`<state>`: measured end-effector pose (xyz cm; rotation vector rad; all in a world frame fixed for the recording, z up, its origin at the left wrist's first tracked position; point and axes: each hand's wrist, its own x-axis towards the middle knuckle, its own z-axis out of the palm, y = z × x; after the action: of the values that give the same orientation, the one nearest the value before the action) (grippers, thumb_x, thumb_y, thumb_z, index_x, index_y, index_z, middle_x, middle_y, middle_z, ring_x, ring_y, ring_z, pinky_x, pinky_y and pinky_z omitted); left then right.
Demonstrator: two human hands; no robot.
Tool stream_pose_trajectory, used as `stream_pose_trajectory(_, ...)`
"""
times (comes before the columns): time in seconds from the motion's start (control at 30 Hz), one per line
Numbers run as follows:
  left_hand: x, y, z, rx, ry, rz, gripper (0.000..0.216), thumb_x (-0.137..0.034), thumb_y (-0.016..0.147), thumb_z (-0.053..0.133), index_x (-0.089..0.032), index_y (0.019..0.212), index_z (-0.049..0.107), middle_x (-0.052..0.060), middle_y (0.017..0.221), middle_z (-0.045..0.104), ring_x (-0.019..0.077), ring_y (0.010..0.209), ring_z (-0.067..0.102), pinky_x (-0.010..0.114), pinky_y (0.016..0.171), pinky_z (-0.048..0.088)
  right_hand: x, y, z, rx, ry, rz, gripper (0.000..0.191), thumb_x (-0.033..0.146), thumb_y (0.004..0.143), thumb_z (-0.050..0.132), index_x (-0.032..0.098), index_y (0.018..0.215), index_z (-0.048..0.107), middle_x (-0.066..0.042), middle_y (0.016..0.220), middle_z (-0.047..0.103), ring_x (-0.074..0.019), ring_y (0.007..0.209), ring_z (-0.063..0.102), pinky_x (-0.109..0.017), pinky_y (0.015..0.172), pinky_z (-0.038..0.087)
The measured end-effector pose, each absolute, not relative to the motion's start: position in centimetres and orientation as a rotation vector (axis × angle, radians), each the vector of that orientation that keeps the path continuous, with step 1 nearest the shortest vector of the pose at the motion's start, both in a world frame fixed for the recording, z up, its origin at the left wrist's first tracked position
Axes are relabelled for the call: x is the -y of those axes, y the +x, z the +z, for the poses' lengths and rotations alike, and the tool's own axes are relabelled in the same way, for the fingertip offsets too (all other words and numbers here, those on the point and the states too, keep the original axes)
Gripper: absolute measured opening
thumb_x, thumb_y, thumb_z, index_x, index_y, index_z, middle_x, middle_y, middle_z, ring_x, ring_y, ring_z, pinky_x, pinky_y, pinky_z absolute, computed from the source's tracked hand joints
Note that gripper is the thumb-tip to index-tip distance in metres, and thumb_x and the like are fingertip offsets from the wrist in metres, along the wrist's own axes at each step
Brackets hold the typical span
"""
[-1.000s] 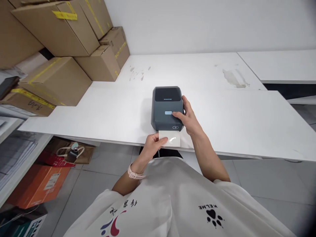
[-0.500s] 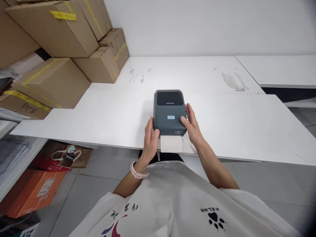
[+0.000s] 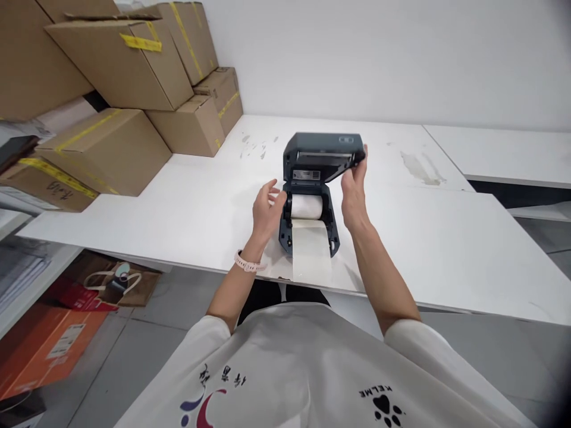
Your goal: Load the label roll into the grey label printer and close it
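A dark grey label printer (image 3: 285, 229) stands near the front edge of the white table (image 3: 187, 208), its lid (image 3: 323, 156) swung up and back. Inside lies a white paper roll (image 3: 307, 206), and a strip of paper (image 3: 311, 252) runs out toward the table edge. My right hand (image 3: 354, 193) grips the lid's right corner, fingers closed on it. My left hand (image 3: 266, 211) rests against the printer's left side with fingers partly spread, holding nothing.
Several taped cardboard boxes (image 3: 111, 89) are stacked at the back left of the table. A second white table (image 3: 504, 154) adjoins at the right. Under the table lie an orange box (image 3: 49, 345) and a brown paper bag (image 3: 116, 282).
The printer's lid, closed before, now stands open, raised by my right hand. My left hand has let go of the paper strip and moved to the printer's left side. More paper is out.
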<state>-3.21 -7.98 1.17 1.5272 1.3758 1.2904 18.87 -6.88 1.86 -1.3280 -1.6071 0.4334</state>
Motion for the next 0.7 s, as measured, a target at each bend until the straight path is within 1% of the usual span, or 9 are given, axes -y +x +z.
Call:
stream_pose_trajectory(0.1, 6.4, -3.5, 1.0, -1.574, 1.651, 0.858, 0.061, -0.039, 0.089, 0.062, -0.016, 0.145, 0.055, 0.008, 0.097, 0.070, 0.0255, 0.092, 0.067, 0.035, 0.080, 0.048, 1.7, 19.1, 3.4, 1.602, -1.256, 0.396, 0.097, 0.089, 0.089, 0.013, 0.039, 0.163, -0.023, 0.005, 0.178, 0.005, -0.0263, 0.166, 0.008, -0.055, 0.131, 0.026)
stream_pose_trajectory(0.17, 6.4, -3.8, 1.1, -1.568, 1.744, 0.649, 0.067, -0.037, 0.087, 0.061, -0.016, 0.149, 0.050, 0.004, 0.088, 0.068, 0.0238, 0.083, 0.064, 0.032, 0.071, 0.044, -0.3, 19.1, 4.2, 1.579, -1.211, 0.409, 0.099, 0.090, 0.089, 0.020, 0.039, 0.165, -0.017, 0.003, 0.177, 0.011, -0.0254, 0.165, 0.013, -0.053, 0.130, 0.027)
stream_pose_trajectory(0.23, 6.8, -4.0, 1.3, -1.560, 1.802, 0.546, 0.068, -0.034, 0.085, 0.060, -0.018, 0.151, 0.048, 0.002, 0.082, 0.066, 0.0226, 0.078, 0.062, 0.031, 0.066, 0.040, -0.5, 19.0, 5.0, 1.581, -1.212, 0.321, 0.102, 0.089, 0.088, 0.033, 0.038, 0.166, -0.009, -0.001, 0.176, 0.016, -0.0291, 0.165, 0.013, -0.059, 0.130, 0.023)
stream_pose_trajectory(0.3, 7.0, -4.1, 1.4, -1.569, 1.813, 0.520, 0.065, -0.032, 0.085, 0.057, -0.019, 0.148, 0.050, 0.000, 0.075, 0.064, 0.0223, 0.075, 0.061, 0.031, 0.065, 0.038, 1.0, 18.7, 5.7, 1.600, -1.234, 0.146, 0.100, 0.082, 0.088, 0.048, 0.037, 0.167, 0.005, -0.004, 0.175, 0.021, -0.0353, 0.164, 0.012, -0.066, 0.129, 0.017)
stream_pose_trajectory(0.33, 6.9, -4.0, 1.4, -1.578, 1.801, 0.522, 0.062, -0.031, 0.084, 0.057, -0.019, 0.145, 0.053, 0.000, 0.074, 0.064, 0.0225, 0.074, 0.062, 0.031, 0.065, 0.038, 2.0, 18.5, 6.0, 1.632, -1.245, 0.072, 0.094, 0.077, 0.089, 0.053, 0.035, 0.165, 0.017, -0.006, 0.173, 0.027, -0.0378, 0.162, 0.018, -0.068, 0.128, 0.017)
stream_pose_trajectory(0.4, 6.7, -3.7, 1.3, -1.609, 1.772, 0.524, 0.058, -0.029, 0.083, 0.057, -0.019, 0.140, 0.056, 0.001, 0.076, 0.066, 0.0232, 0.076, 0.063, 0.032, 0.066, 0.039, 4.0, 18.0, 6.3, 1.799, -1.281, 0.055, 0.072, 0.064, 0.092, 0.057, 0.031, 0.154, 0.044, -0.010, 0.159, 0.051, -0.0392, 0.152, 0.041, -0.064, 0.124, 0.030)
stream_pose_trajectory(0.47, 6.5, -3.3, 1.1, -1.651, 1.756, 0.514, 0.056, -0.027, 0.082, 0.057, -0.019, 0.137, 0.057, 0.003, 0.082, 0.070, 0.0246, 0.080, 0.065, 0.032, 0.069, 0.041, 5.1, 17.3, 6.1, 2.091, -1.381, 0.218, 0.054, 0.054, 0.091, 0.062, 0.027, 0.139, 0.060, -0.009, 0.140, 0.068, -0.0369, 0.132, 0.062, -0.057, 0.113, 0.047)
stream_pose_trajectory(0.53, 6.2, -3.0, 0.9, -1.677, 1.772, 0.503, 0.054, -0.024, 0.082, 0.056, -0.019, 0.135, 0.058, 0.005, 0.086, 0.072, 0.0261, 0.084, 0.066, 0.033, 0.072, 0.043, 5.0, 16.6, 5.4, 2.403, -1.528, 0.377, 0.055, 0.049, 0.087, 0.068, 0.025, 0.136, 0.063, -0.011, 0.133, 0.072, -0.0373, 0.122, 0.068, -0.053, 0.104, 0.052)
stream_pose_trajectory(0.7, 6.0, -3.0, 0.4, -1.665, 1.800, 0.502, 0.053, -0.023, 0.082, 0.055, -0.020, 0.135, 0.056, 0.006, 0.092, 0.073, 0.0271, 0.089, 0.068, 0.034, 0.073, 0.044, 3.4, 15.1, 3.6, 2.667, -1.755, 0.367, 0.089, 0.048, 0.078, 0.076, 0.017, 0.154, 0.044, -0.021, 0.133, 0.070, -0.0451, 0.122, 0.065, -0.060, 0.105, 0.047)
